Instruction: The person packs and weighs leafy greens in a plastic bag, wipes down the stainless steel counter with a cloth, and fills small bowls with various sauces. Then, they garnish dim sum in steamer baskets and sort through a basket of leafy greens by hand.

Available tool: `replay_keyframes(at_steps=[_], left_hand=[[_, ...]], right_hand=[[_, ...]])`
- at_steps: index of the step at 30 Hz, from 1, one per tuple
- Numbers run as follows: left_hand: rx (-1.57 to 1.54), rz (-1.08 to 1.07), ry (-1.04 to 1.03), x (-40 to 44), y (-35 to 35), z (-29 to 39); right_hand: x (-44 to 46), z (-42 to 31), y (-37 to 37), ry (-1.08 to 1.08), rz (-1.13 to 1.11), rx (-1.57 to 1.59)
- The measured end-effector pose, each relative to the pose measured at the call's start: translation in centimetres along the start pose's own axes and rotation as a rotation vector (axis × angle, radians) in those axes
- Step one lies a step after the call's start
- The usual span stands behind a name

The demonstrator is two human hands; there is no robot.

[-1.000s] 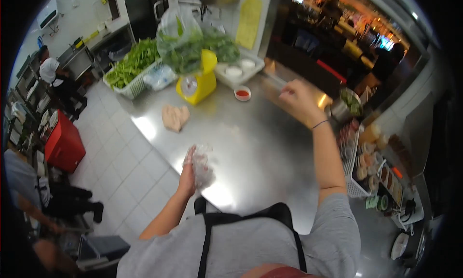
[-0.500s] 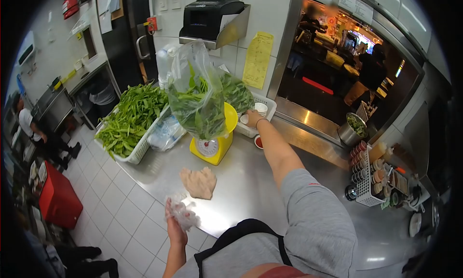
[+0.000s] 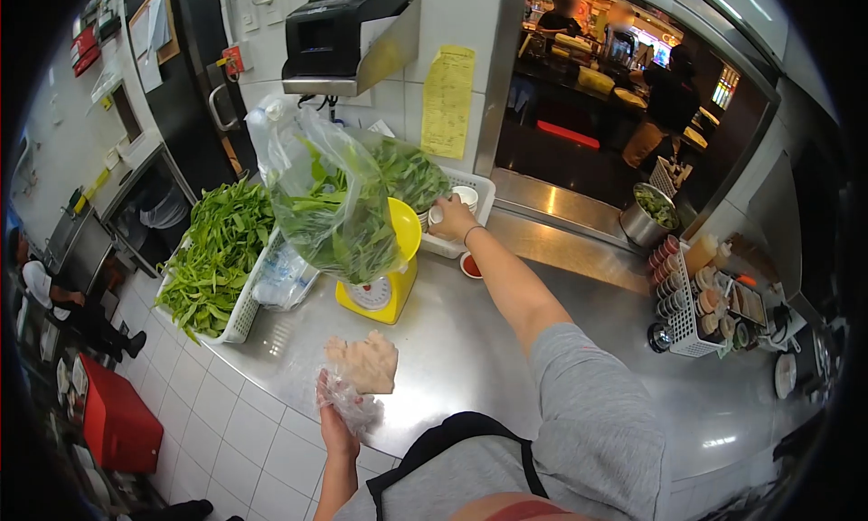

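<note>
My left hand (image 3: 338,431) is at the counter's front edge, closed on a crumpled clear plastic bag (image 3: 355,407). Just beyond that bag lies a flat, wrinkled beige piece (image 3: 369,363), whose kind I cannot make out. My right hand (image 3: 455,222) reaches forward into a white basket (image 3: 484,198), its fingers around a small white cup (image 3: 436,214). More white cups (image 3: 466,195) are stacked beside it. Near my right wrist sits a small dish of red sauce (image 3: 470,265). To the left, a yellow scale (image 3: 378,297) bears a clear bag of green leaves (image 3: 334,222).
A white crate of leafy greens (image 3: 221,259) stands at the left of the steel counter (image 3: 470,349). Behind are a black printer (image 3: 339,34) and a pass-through window. Right of me are a pot of greens (image 3: 651,209) and a basket of jars (image 3: 687,313). A person (image 3: 63,304) stands far left.
My view has turned slightly, shifting the counter things left. My left hand with the plastic bag has come closer to the beige piece. My right hand stays at the white cups.
</note>
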State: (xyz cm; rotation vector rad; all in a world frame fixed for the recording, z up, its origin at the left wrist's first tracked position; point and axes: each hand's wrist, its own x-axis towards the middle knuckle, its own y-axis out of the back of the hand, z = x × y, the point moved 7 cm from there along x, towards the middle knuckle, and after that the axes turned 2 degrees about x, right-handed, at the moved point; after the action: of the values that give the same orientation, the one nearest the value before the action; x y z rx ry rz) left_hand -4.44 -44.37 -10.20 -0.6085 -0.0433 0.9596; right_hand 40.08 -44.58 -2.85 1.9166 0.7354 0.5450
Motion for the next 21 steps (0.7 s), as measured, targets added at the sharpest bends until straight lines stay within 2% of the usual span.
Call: replay_keyframes(at_steps=[2,4,5,7,9,11,13,18,20,21], left_hand=[[0.014,-0.061,-0.014,0.0,-0.4,-0.2],[0.013,-0.08,-0.011,0.1,-0.9,-0.6],[0.01,-0.093,-0.014,0.2,-1.2,-0.8],[0.012,-0.089,-0.008,0.3,-1.8,-1.2],[0.016,-0.085,0.001,0.1,-2.4,-1.5],[0.008,-0.135,0.022,-0.2,-3.6,-1.8],[0.041,-0.174,0.053,-0.8,-5.1,-1.6],[0.079,-0.243,0.093,-1.3,-7.2,-2.8],[0.039,-0.289,0.116,-2.1,-8.6,-3.3],[0.041,-0.298,0.121,-2.3,-8.9,-3.7]], right_hand=[[-0.6,1.2,0.7,0.01,0.064,0.131],[-3.4,1.6,3.9,0.104,0.294,0.41],[-5.3,2.5,5.1,0.061,0.306,0.357],[-9.4,6.1,5.3,0.068,0.237,0.167],[-15.6,9.1,5.2,-0.04,-0.016,0.083],[-21.6,11.4,4.2,-0.172,-0.154,-0.023],[-26.4,13.6,3.1,-0.243,-0.237,0.044],[-32.5,14.4,4.1,-0.206,-0.145,0.21],[-33.3,14.0,5.9,-0.148,-0.011,0.42],[-33.4,14.7,6.0,-0.155,-0.004,0.419]])
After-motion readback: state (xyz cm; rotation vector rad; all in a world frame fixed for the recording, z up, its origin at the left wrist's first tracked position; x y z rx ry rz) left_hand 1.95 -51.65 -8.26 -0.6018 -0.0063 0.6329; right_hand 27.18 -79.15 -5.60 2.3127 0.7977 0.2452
